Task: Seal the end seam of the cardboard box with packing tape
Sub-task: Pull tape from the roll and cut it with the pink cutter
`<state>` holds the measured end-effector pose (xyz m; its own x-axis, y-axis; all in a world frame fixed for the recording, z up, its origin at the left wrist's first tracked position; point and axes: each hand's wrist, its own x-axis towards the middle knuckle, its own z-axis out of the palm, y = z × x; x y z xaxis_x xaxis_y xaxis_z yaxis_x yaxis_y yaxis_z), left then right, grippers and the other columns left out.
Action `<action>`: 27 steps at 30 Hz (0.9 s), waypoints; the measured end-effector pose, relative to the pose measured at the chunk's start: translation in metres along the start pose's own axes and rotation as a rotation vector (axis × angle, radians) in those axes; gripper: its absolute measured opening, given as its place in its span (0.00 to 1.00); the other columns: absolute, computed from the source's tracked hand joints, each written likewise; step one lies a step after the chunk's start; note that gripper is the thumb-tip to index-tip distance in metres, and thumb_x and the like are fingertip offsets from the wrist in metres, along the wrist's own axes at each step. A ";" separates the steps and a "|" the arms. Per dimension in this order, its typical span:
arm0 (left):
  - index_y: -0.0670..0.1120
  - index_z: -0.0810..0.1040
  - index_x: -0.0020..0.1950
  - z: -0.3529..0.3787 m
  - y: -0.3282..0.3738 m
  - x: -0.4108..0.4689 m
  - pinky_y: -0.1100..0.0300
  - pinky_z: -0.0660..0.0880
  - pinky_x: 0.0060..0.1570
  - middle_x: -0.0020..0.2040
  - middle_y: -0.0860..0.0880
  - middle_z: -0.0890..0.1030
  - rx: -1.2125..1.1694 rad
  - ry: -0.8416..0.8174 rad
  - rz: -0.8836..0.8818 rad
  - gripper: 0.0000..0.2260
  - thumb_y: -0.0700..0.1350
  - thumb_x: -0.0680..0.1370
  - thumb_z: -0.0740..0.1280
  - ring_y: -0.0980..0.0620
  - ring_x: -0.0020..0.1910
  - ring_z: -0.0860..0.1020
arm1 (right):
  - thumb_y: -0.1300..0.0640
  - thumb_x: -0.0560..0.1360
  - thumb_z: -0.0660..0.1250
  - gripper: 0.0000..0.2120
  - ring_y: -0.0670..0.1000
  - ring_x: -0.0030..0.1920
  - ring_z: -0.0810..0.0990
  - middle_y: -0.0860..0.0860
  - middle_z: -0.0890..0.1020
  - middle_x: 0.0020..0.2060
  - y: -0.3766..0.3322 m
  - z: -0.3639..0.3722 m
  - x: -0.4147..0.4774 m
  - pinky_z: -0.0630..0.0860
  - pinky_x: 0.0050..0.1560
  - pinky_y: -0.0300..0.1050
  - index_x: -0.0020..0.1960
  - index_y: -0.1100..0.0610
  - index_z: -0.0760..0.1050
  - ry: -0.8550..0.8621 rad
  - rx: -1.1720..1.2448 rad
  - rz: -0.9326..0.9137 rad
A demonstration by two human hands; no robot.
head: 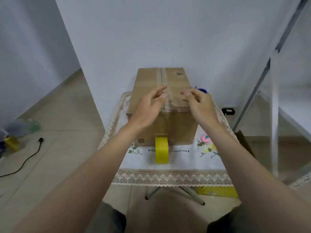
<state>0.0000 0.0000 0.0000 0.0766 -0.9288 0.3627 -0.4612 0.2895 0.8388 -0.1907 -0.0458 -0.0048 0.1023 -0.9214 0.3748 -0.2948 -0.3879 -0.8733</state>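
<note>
A brown cardboard box (178,125) stands on a small table covered with a white lace-edged cloth (168,165). A strip of clear tape runs along the top centre seam and down the near face. A yellow roll of packing tape (161,149) stands on edge against the foot of the box's near face, with the tape strip leading up from it. My left hand (148,108) hovers over the near top edge, left of the seam, fingers loosely spread. My right hand (199,105) hovers over the top's right half, fingers relaxed and holding nothing.
A pink round object (205,138) lies on the cloth right of the box, and something blue (202,90) sits behind the box's right side. A black cable (30,157) trails over the tiled floor at left. A metal frame (255,91) rises at right.
</note>
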 end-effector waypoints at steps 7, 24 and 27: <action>0.55 0.83 0.64 0.029 -0.022 -0.005 0.45 0.77 0.59 0.57 0.55 0.85 0.370 0.060 0.166 0.17 0.57 0.83 0.60 0.52 0.58 0.81 | 0.60 0.83 0.62 0.14 0.50 0.72 0.72 0.44 0.79 0.65 0.061 -0.001 -0.008 0.69 0.74 0.46 0.65 0.51 0.80 0.126 -0.161 -0.100; 0.56 0.83 0.49 0.073 -0.039 -0.005 0.48 0.66 0.63 0.51 0.59 0.85 0.558 0.443 0.205 0.11 0.47 0.83 0.61 0.59 0.54 0.80 | 0.58 0.80 0.62 0.19 0.65 0.70 0.66 0.57 0.70 0.69 0.139 -0.026 -0.032 0.70 0.67 0.62 0.70 0.50 0.77 -0.146 -0.752 0.490; 0.56 0.83 0.50 0.074 -0.039 -0.006 0.47 0.66 0.63 0.51 0.59 0.85 0.553 0.445 0.215 0.11 0.47 0.83 0.61 0.59 0.54 0.80 | 0.58 0.81 0.61 0.20 0.66 0.70 0.65 0.58 0.68 0.69 0.145 -0.027 -0.036 0.66 0.67 0.60 0.72 0.49 0.74 -0.237 -0.860 0.533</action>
<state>-0.0475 -0.0229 -0.0653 0.2308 -0.6492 0.7248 -0.8753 0.1869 0.4461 -0.2627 -0.0681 -0.1363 -0.0833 -0.9856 -0.1474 -0.9253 0.1314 -0.3558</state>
